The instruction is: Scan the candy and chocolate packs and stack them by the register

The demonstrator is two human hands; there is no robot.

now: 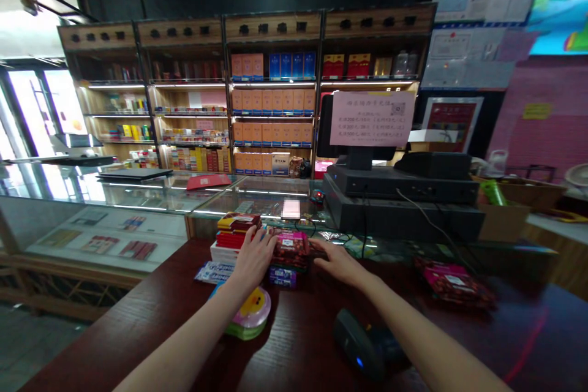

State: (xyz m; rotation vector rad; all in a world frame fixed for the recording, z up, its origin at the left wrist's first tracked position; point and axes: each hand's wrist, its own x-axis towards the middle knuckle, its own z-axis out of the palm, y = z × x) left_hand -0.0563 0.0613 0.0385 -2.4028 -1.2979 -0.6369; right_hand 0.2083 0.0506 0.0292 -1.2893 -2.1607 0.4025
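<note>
Between my hands lies a stack of dark red and pink snack packets (292, 246) on the brown counter. My left hand (255, 255) rests at the stack's left edge, fingers stretched out, beside a box of red and yellow packs (233, 229). To the right, my right hand (339, 263) hovers by the packets with its fingers apart and nothing in it. Purple wrapped packs (283, 277) lie in front of the stack. Below my left wrist sits a round pink and green package (250, 313), partly hidden by the forearm. Blue and white sachets (214, 272) stick out at left.
A black barcode scanner (361, 343) lies near my right forearm. More snack packets (454, 282) are at the right. Behind stand a dark point-of-sale terminal (399, 187) with cables and a glass display case (105, 229). Shelves (273, 125) of boxes line the wall.
</note>
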